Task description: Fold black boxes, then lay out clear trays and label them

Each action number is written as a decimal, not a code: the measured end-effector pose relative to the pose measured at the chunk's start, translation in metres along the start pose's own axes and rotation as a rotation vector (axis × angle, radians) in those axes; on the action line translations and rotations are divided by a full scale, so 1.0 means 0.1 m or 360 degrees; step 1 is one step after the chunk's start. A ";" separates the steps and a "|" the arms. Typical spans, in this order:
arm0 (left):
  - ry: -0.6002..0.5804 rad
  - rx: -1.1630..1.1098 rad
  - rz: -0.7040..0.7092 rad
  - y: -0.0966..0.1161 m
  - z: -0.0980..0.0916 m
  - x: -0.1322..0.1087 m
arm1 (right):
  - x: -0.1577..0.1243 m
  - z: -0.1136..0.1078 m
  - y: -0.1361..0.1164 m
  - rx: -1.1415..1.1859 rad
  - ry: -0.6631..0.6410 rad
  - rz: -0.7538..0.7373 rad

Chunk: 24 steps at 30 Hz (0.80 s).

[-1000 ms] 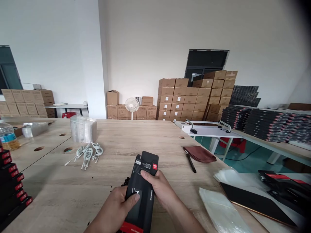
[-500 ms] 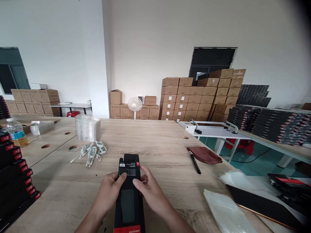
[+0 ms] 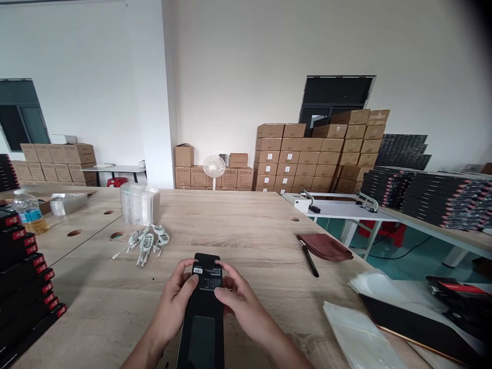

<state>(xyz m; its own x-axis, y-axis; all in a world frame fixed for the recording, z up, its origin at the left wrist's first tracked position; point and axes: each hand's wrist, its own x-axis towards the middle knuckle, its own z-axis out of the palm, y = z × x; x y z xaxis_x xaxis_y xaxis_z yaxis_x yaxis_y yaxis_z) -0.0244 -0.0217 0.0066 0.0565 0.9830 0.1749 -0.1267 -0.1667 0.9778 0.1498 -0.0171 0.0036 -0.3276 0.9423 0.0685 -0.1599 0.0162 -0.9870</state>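
A long black box (image 3: pixel 205 302) with a dark panel on its face and a white barcode label points away from me at the near middle of the table. My left hand (image 3: pixel 177 294) grips its left edge, thumb on top near the label. On the opposite edge, my right hand (image 3: pixel 238 297) holds it, thumb resting on the printed face and forefinger at the far corner. The box's far end has a flap standing out. Its near end runs out of view.
White cables (image 3: pixel 145 241) lie left of centre, before clear plastic trays (image 3: pixel 140 204). Black boxes (image 3: pixel 28 287) stand stacked at left, near a bottle (image 3: pixel 28 210). At right are a brown pouch (image 3: pixel 326 247), a black pen (image 3: pixel 309 260), plastic bags (image 3: pixel 361 333) and a dark slab (image 3: pixel 415 323).
Both hands have shifted along the box, fingers now around the corners by the flap. The box has slid toward me, and its red near end has left view.
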 end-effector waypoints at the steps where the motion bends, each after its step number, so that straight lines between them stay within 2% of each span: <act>1: -0.0035 -0.0038 -0.0014 0.01 0.01 -0.01 | 0.01 0.02 0.02 -0.0023 0.0023 -0.0002; 5: -0.0171 -0.0146 -0.0086 0.04 0.05 -0.05 | 0.07 0.02 0.07 -0.0120 0.0213 -0.0050; 9: -0.0301 -0.0227 -0.0117 0.05 0.06 -0.06 | 0.10 -0.09 0.03 -0.0097 0.0419 -0.0164; 13: -0.0484 -0.0268 -0.0193 0.03 0.04 -0.07 | 0.11 -0.19 -0.04 -0.0163 0.0357 -0.0201; 18: -0.0505 -0.0219 -0.0164 0.00 0.03 -0.10 | 0.12 -0.23 -0.03 -0.0149 0.0336 -0.0236; 20: -0.0543 -0.0165 -0.0148 0.01 0.04 -0.10 | 0.11 -0.23 -0.01 -0.0025 0.0318 -0.0164; 24: -0.0643 -0.0085 -0.0096 0.03 0.06 -0.11 | 0.09 -0.20 -0.01 0.0412 0.0320 0.0159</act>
<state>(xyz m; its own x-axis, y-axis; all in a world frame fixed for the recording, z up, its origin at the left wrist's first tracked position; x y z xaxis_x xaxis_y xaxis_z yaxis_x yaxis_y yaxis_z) -0.0197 -0.0338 0.0087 0.4487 0.8795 0.1590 -0.1619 -0.0950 0.9822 0.1657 -0.0018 0.0018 -0.1678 0.9824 -0.0822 -0.3757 -0.1408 -0.9160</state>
